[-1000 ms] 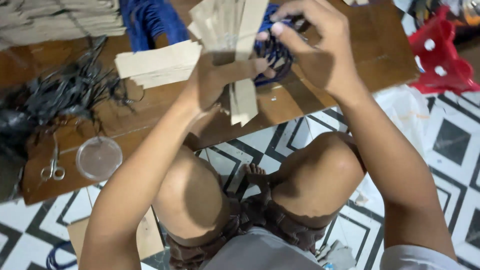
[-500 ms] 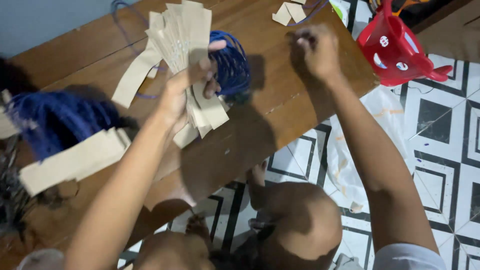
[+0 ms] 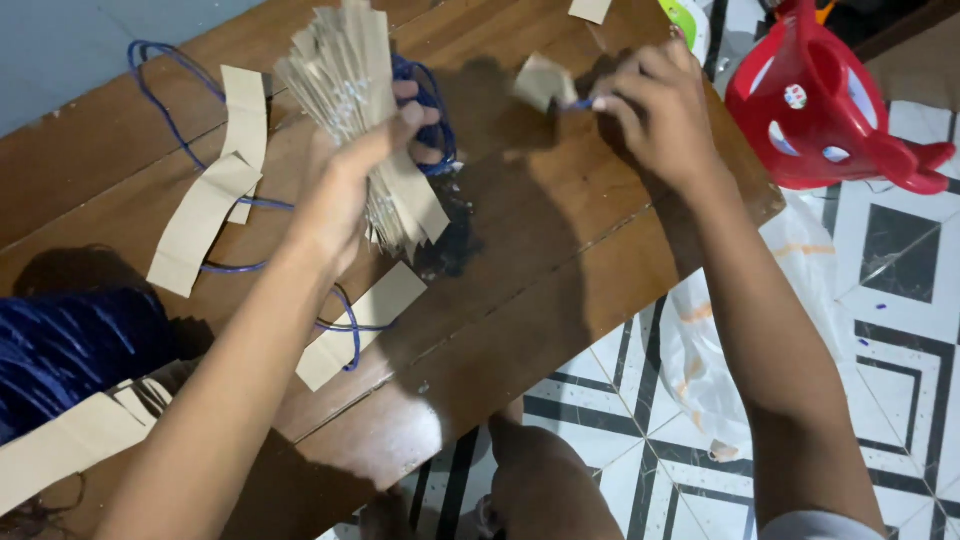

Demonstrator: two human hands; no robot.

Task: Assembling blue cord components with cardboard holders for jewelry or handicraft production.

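Observation:
My left hand point(image 3: 350, 180) grips a thick fanned bundle of tan paper strips point(image 3: 355, 90) with blue cords point(image 3: 430, 110) hanging from them, held up over the brown wooden table point(image 3: 560, 270). My right hand point(image 3: 655, 110) is farther right and pinches a small tan paper piece point(image 3: 543, 82) on the end of a blue cord, just above the table top. The two hands are apart.
Loose tan strips with blue cord loops point(image 3: 215, 195) lie on the table's left part, one strip point(image 3: 360, 325) near its front edge. A dark blue cord pile point(image 3: 70, 350) sits at far left. A red plastic stool point(image 3: 830, 100) and white plastic bag point(image 3: 720, 360) are on the tiled floor.
The view has shifted. My right hand, which was reaching at the table's far edge, now holds a small paper piece on a cord. My left hand keeps the bundle raised.

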